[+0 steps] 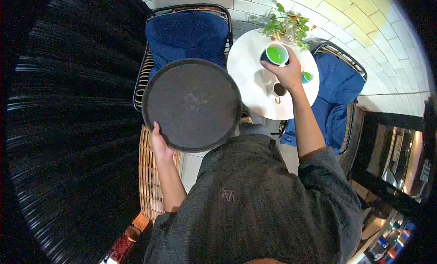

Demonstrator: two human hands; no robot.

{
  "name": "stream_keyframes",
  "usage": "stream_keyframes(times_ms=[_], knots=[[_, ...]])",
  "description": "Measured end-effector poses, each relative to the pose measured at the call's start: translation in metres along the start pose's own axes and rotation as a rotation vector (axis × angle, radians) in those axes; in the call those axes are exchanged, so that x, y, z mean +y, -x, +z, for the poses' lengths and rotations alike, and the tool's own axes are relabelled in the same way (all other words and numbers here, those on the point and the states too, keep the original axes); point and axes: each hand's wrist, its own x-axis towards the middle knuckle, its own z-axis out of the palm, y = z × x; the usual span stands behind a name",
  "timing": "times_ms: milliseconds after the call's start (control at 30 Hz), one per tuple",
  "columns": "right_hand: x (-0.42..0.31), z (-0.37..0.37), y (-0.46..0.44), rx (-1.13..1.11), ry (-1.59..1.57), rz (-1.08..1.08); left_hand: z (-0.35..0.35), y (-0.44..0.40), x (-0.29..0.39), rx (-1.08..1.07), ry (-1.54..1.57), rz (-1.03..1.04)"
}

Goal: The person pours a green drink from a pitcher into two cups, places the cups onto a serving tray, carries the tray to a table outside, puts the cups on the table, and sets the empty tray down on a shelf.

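My left hand (161,143) grips the near-left edge of a round dark serving tray (193,127), its thumb on the rim and the other fingers hidden underneath. Nothing lies on the tray. In my right hand (290,73) is a dark cup (276,54) with a white rim and bright green inside, held above the round white table (248,59). Just below that hand, a small cup with a dark inside (279,89) stands on the table. Another cup with green inside (307,76) is at the table's right side, partly behind my wrist.
A leafy plant (289,25) is at the table's back edge, against a white brick wall (378,45). Blue-cushioned chairs (186,34) (337,82) flank the table. A rattan piece of furniture (149,177) is at the lower left, beside a black curtain-like surface (77,127).
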Motion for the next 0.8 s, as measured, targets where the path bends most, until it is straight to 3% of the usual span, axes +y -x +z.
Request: stream_keyframes(times_ms=[167, 333, 433, 567, 800], knots=[[0.099, 0.024, -0.038, 0.042, 0.112, 0.128, 0.04, 0.034, 0.016, 0.299, -0.14, 0.172], [0.17, 0.059, -0.059, -0.059, 0.043, 0.155, 0.013, 0.038, 0.005, 0.351, -0.278, 0.309], [0.206, 0.082, -0.066, -0.101, 0.209, 0.138, 0.013, 0.048, 0.0, 0.429, -0.346, 0.324], [0.22, 0.096, -0.07, -0.225, 0.181, 0.067, 0.051, 0.072, -0.006, 0.557, -0.183, 0.201], [0.237, 0.115, -0.069, -0.294, 0.234, 0.019, 0.059, 0.086, -0.018, 0.637, -0.22, 0.222]])
